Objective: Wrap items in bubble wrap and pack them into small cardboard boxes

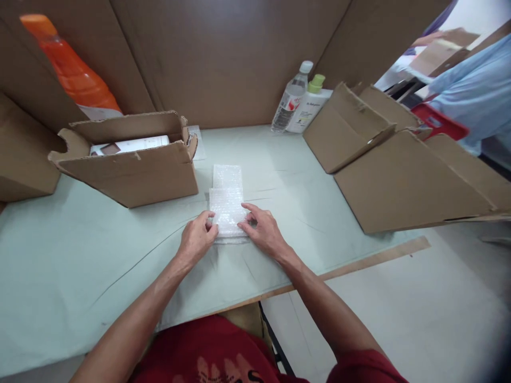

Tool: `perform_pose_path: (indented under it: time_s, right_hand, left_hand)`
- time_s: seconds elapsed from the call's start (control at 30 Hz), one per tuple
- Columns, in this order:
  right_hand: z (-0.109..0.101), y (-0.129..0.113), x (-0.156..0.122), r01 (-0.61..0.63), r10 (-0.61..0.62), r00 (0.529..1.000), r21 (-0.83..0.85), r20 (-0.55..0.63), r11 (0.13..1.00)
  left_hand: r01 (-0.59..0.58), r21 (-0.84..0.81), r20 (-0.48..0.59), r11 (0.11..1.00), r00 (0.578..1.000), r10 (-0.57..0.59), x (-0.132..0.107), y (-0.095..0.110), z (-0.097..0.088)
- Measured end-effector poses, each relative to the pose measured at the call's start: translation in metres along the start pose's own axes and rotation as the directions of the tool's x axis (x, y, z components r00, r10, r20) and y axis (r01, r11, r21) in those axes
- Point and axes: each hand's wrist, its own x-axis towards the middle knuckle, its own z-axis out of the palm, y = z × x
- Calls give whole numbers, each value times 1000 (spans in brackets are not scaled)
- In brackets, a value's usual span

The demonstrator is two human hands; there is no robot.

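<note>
A strip of white bubble wrap [227, 199] lies on the pale green table [80, 255], its near part folded over into a thicker bundle. My left hand [197, 239] grips the bundle's near left corner with curled fingers. My right hand [261, 230] presses on its near right edge, fingers bent and pinching the wrap. Whatever is inside the wrap is hidden.
An open cardboard box [131, 159] with white items inside stands at the left. Flattened cardboard pieces [399, 175] lie at the right. A water bottle [290, 98] and a white lotion bottle [309, 106] stand at the back. Cardboard walls surround the table; another person's blue sleeve [475, 90] shows far right.
</note>
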Motion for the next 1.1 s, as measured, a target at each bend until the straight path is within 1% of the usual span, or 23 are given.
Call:
perform_pose_path:
  time_s: [0.2,0.3,0.37,0.43,0.47,0.5,0.6,0.67,0.73,0.77,0.8,0.83,0.9,0.93,0.97,1.0,1.1]
  right_hand:
    - [4,1,0,37,-37,999,-57,9,998]
    - [4,0,-1,73,-71,997,-145,19,987]
    - [1,-5,-6,110,-117,993,-245,-16,963]
    - [-5,-13,-13,164,-194,979,-331,-58,929]
    - [-7,-17,-18,210,-242,969,-356,-49,911]
    - [-9,-21,-22,269,-295,956,-371,-12,889]
    - [-7,-29,-29,449,-405,893,-410,194,794]
    - [0,-28,-27,503,-419,864,-453,279,736]
    - [7,-25,-22,505,-416,863,-487,287,713]
    - [9,-23,-19,504,-419,864,-489,281,712]
    - [10,-22,-17,502,-421,865,-482,274,718]
    - [10,-22,-15,497,-421,867,-466,266,732]
    - [7,-23,-15,474,-406,880,-404,245,783]
    - [4,-25,-16,454,-390,889,-353,238,818]
    - [2,-27,-18,429,-369,898,-293,238,854]
    - [-1,-29,-21,398,-342,906,-232,248,887]
    - [-5,-34,-33,306,-264,915,-97,305,947]
  left_hand:
    - [-28,96,-52,995,998,34,-3,-3,1]
    - [-42,135,-60,990,997,51,-3,-4,0]
    - [-58,158,-63,986,996,68,-2,-5,0]
    - [-71,180,-67,981,994,84,-3,-6,0]
    - [-76,191,-71,979,993,91,-3,-7,1]
    - [-81,202,-75,976,992,98,-3,-7,3]
    - [-107,231,-100,967,986,133,-5,-8,6]
    - [-138,245,-125,960,977,172,-7,-8,7]
    - [-180,253,-144,951,965,221,-12,-11,4]
    - [-220,252,-143,942,955,261,-16,-13,1]
    - [-285,244,-131,927,937,323,-21,-16,-2]
    - [-370,230,-111,900,909,402,-26,-19,-6]
    - [-540,192,-69,820,826,560,-39,-27,-11]
    - [-596,169,-57,785,790,611,-46,-30,-13]
    - [-618,147,-51,773,775,629,-52,-33,-14]
    - [-607,127,-51,785,786,616,-57,-35,-14]
    - [-506,75,-59,859,858,511,-64,-37,-9]
